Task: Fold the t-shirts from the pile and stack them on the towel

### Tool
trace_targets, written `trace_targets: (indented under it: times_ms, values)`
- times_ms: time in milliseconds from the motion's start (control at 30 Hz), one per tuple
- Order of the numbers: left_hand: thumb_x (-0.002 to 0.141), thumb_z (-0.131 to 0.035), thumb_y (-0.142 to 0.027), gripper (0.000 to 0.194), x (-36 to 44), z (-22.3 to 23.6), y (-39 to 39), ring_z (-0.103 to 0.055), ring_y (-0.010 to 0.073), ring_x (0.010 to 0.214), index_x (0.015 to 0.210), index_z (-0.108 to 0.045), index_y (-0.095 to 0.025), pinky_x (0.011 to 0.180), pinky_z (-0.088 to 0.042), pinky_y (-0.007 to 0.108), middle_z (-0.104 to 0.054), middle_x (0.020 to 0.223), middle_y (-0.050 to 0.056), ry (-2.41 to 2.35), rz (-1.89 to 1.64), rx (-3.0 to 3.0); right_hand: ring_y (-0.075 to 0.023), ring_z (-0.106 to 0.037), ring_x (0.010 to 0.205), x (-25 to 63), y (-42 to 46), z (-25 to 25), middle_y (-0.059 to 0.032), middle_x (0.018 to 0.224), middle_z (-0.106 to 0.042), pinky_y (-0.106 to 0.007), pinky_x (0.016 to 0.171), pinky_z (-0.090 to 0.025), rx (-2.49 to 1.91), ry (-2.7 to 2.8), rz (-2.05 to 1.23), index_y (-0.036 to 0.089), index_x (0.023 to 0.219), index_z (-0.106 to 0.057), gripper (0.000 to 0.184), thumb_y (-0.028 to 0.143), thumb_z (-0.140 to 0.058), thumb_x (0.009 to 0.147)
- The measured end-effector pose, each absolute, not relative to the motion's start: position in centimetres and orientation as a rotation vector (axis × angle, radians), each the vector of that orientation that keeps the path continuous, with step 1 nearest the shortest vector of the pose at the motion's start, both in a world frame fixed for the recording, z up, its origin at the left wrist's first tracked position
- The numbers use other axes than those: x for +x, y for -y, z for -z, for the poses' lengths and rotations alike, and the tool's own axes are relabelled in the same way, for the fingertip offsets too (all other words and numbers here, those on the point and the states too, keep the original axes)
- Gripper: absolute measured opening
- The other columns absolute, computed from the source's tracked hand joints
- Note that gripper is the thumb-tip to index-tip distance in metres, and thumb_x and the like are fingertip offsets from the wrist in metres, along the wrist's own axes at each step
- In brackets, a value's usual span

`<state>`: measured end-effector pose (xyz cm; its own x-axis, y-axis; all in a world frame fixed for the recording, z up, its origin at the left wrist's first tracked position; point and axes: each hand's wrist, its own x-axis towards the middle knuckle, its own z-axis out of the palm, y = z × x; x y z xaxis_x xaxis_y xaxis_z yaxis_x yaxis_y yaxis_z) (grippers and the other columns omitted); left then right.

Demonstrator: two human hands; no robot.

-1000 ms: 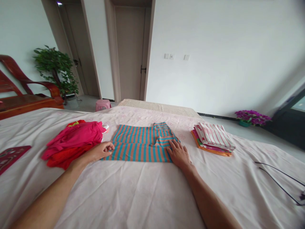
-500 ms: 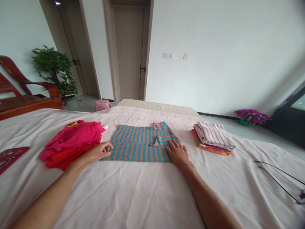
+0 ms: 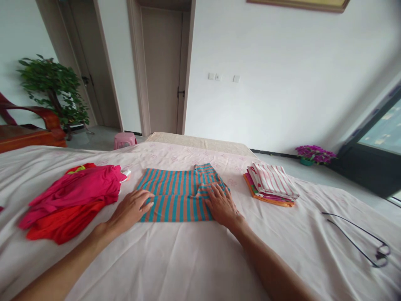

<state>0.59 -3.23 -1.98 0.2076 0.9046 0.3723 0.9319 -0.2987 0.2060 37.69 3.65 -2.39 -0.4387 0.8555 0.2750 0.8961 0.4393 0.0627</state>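
Observation:
A teal and orange striped garment (image 3: 178, 194) lies folded flat on the pink bed sheet (image 3: 194, 259) in front of me. My left hand (image 3: 131, 209) rests on its left edge, fingers stretched out flat. My right hand (image 3: 222, 205) lies flat on its right end, fingers spread over the stripes. Neither hand grips anything.
A heap of pink and red clothes (image 3: 69, 198) lies to the left. A stack of folded clothes (image 3: 271, 184) sits to the right. A black wire hanger (image 3: 360, 240) lies at the far right. Beyond the bed are a pink stool (image 3: 124, 140), a wooden chair (image 3: 28, 131), a plant (image 3: 52, 90) and doors.
My left hand has opened from a loose curl and moved onto the garment's left edge. My right hand has slid slightly onto the garment. The view has shifted to the right.

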Motion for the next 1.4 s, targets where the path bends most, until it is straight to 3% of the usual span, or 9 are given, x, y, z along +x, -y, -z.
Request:
trace_targets:
  times_ms: [167, 300, 500, 700, 833, 967, 1167, 1267, 1400]
  values:
    - [0.095, -0.04, -0.054, 0.055, 2.1, 3.8, 0.7, -0.036, 0.0278, 0.144, 0.144, -0.05, -0.03, 0.117, -0.029, 0.047, -0.044, 0.155, 0.006, 1.749, 0.45, -2.461, -0.0262, -0.03, 0.146, 35.5, -5.5, 3.0, -0.0056, 0.158, -0.035, -0.05, 0.117, -0.029, -1.235, 2.676, 0.28, 0.029, 0.149, -0.043, 0.049, 0.044, -0.034, 0.103]
    - [0.095, -0.035, -0.059, 0.061, 1.3, 4.8, -1.1, -0.028, 0.0293, 0.148, 0.149, -0.042, -0.031, 0.118, -0.025, 0.049, -0.034, 0.16, 0.007, 1.899, 0.315, -2.391, -0.0243, -0.027, 0.148, 35.3, -7.5, 4.0, -0.0063, 0.159, -0.032, -0.048, 0.12, -0.025, -1.143, 2.676, 0.311, 0.024, 0.153, -0.036, 0.052, 0.043, -0.03, 0.105]
    - [0.095, -0.032, -0.059, 0.066, -0.2, 4.5, -4.6, -0.024, 0.0331, 0.149, 0.153, -0.036, -0.027, 0.116, -0.025, 0.052, -0.027, 0.162, 0.012, 2.247, 0.186, -2.154, -0.0225, -0.025, 0.148, 37.0, -11.0, 4.5, -0.0028, 0.16, -0.031, -0.047, 0.121, -0.022, -1.205, 2.702, 0.307, 0.028, 0.155, -0.03, 0.054, 0.048, -0.028, 0.104]
    - [0.096, -0.032, -0.052, 0.063, -1.2, 5.0, -9.4, -0.034, 0.0372, 0.144, 0.149, -0.043, -0.019, 0.112, -0.03, 0.054, -0.034, 0.158, 0.02, 2.189, 0.323, -2.02, -0.0247, -0.03, 0.146, 37.2, -14.9, 3.0, -0.0046, 0.159, -0.035, -0.046, 0.118, -0.025, -1.442, 2.643, 0.118, 0.027, 0.151, -0.038, 0.053, 0.046, -0.035, 0.102]
    - [0.097, -0.03, -0.044, 0.057, -2.6, 5.6, -12.1, -0.049, 0.0309, 0.134, 0.142, -0.049, -0.014, 0.108, -0.039, 0.046, -0.048, 0.149, 0.019, 2.167, 0.448, -2.046, -0.0234, -0.049, 0.13, 36.9, -17.7, 1.1, -0.005, 0.144, -0.053, -0.04, 0.108, -0.036, -1.693, 2.465, -0.053, 0.028, 0.137, -0.055, 0.043, 0.038, -0.038, 0.1]
    - [0.095, -0.034, -0.033, 0.051, -3.6, 5.7, -13.6, -0.056, 0.0268, 0.126, 0.138, -0.052, -0.01, 0.105, -0.043, 0.042, -0.059, 0.138, 0.018, 2.156, 0.548, -1.99, -0.0257, -0.054, 0.123, 37.1, -21.1, -0.1, -0.0127, 0.134, -0.06, -0.037, 0.102, -0.039, -1.925, 2.234, -0.108, 0.02, 0.132, -0.059, 0.041, 0.028, -0.042, 0.095]
    - [0.095, -0.034, -0.03, 0.052, -4.4, 5.7, -14.4, -0.057, 0.0268, 0.123, 0.142, -0.047, -0.013, 0.101, -0.046, 0.038, -0.06, 0.136, 0.016, 2.164, 0.605, -2.009, -0.0302, -0.056, 0.119, 36.7, -25.0, 0.2, -0.0207, 0.127, -0.062, -0.04, 0.098, -0.043, -2.014, 2.093, -0.252, 0.01, 0.123, -0.061, 0.039, 0.027, -0.05, 0.089]
    - [0.093, -0.038, -0.031, 0.049, -4.6, 5.7, -14.4, -0.059, 0.0267, 0.117, 0.137, -0.054, -0.016, 0.097, -0.048, 0.037, -0.062, 0.127, 0.014, 2.146, 0.612, -1.998, -0.0282, -0.063, 0.106, 36.5, -25.7, 0.3, -0.0182, 0.111, -0.069, -0.036, 0.09, -0.047, -1.987, 2.034, -0.39, 0.011, 0.105, -0.069, 0.028, 0.025, -0.056, 0.085]
    - [0.091, -0.041, -0.034, 0.038, -4.3, 5.3, -14.1, -0.06, 0.0274, 0.103, 0.114, -0.068, -0.02, 0.093, -0.048, 0.039, -0.065, 0.108, 0.011, 2.134, 0.565, -1.97, -0.0214, -0.068, 0.079, 36.7, -25.1, -0.8, -0.0081, 0.078, -0.071, -0.028, 0.073, -0.05, -1.84, 1.973, -0.572, 0.013, 0.087, -0.072, 0.016, 0.02, -0.059, 0.079]
